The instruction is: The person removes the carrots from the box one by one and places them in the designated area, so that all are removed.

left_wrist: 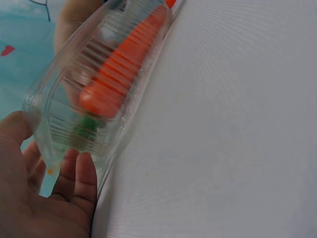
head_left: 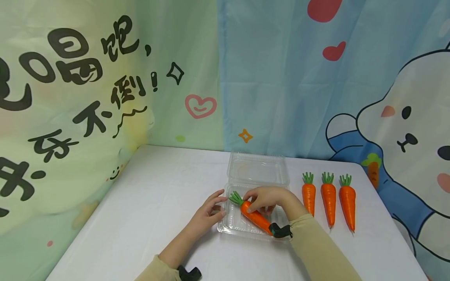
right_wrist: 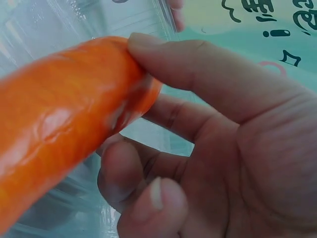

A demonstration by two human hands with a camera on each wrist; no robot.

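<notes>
My right hand (head_left: pixel 268 197) pinches an orange toy carrot (head_left: pixel 258 220) near its green top, between thumb and fingers. The carrot lies slantwise over the base of a clear plastic clamshell box (head_left: pixel 225 226), green leaves toward the upper left. In the right wrist view the thumb presses the carrot's thick end, while the other fingers curl beneath. My left hand (head_left: pixel 209 212) is at the box's left side, fingers loosely spread and fingertips right at the rim. Through the ribbed wall of the box (left_wrist: pixel 74 99), the carrot shows in the left wrist view.
Three more toy carrots stand in a row, tips toward me, right of the box: the left one (head_left: pixel 308 195), the middle one (head_left: pixel 328 199) and the right one (head_left: pixel 347 203). The box's lid (head_left: pixel 258 169) lies folded back. A printed curtain (head_left: pixel 274 78) backs the white table (head_left: pixel 140 218).
</notes>
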